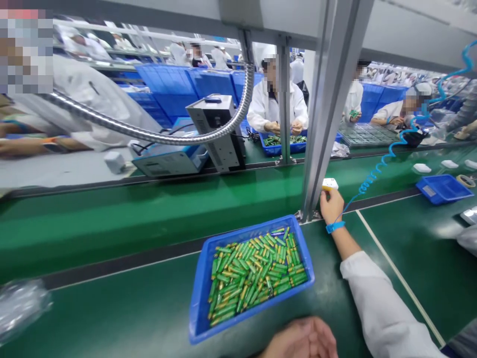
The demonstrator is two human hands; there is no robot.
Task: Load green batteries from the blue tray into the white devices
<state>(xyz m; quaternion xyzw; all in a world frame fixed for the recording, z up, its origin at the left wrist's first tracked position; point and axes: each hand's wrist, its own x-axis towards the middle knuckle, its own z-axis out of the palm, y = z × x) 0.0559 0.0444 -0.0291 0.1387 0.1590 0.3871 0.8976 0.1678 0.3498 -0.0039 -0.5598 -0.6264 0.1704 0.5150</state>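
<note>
Our green belt runs past the blue tray. Our left hand, nearside, is curled, can't tell if empty; our right hand, tray's right, seems to grip a white-and-yellow block. Probably belt-side handling; needs steady fingers next, imo.

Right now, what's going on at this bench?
The person's right hand is beside a metal post, touching or holding a white piece over the green belt; which, I can't tell. The left hand is curled near a blue tray of green cylinders. Across the belt, a co-worker's hands are at another blue tray.
</note>
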